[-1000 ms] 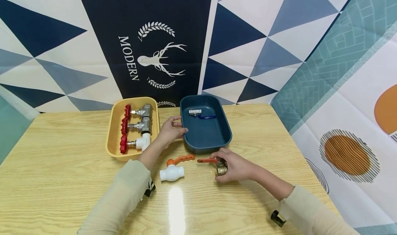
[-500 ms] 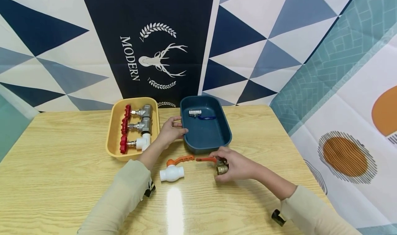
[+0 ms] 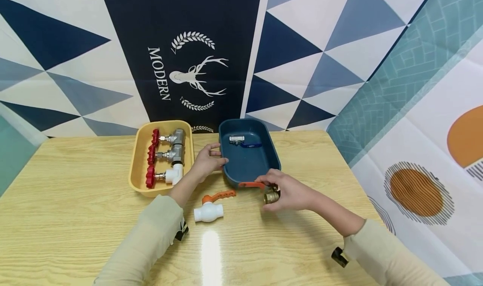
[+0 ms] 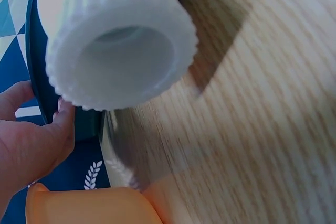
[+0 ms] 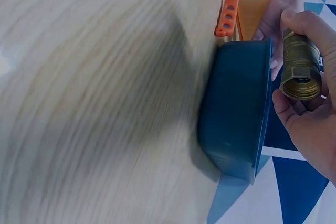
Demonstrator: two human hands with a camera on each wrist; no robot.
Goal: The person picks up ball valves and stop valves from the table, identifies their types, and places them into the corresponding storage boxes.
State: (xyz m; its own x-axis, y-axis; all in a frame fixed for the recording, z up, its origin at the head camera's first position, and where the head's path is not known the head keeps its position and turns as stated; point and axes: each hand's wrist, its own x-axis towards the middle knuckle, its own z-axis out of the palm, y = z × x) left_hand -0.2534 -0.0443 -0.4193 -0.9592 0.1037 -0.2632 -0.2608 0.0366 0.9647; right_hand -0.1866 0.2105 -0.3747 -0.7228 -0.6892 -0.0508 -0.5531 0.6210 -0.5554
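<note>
My right hand [image 3: 293, 190] grips a brass ball valve [image 3: 270, 197] with a red-orange lever just in front of the blue plastic bin [image 3: 250, 162]. The right wrist view shows the valve's threaded open end [image 5: 301, 85] between thumb and fingers, held up off the table. My left hand [image 3: 206, 162] pinches the bin's left rim, thumb over the edge and fingers along the outside. Within the bin, near its back, lies a small silver ball valve [image 3: 237, 139] with a blue lever. A white plastic ball valve [image 3: 209, 212] with an orange lever rests on the table before the bin.
A yellow bin [image 3: 140, 152] stands left of the blue one, holding gate valves with red handwheels [image 3: 150, 176], two metal-bodied and one white. Patterned cloth [image 3: 211, 80] hangs right behind both bins at the wooden table's [image 3: 86, 219] back edge.
My right hand has lifted the brass ball valve off the table and toward the blue bin; its lever now overlaps the bin's front rim. The left hand stays on the rim.
</note>
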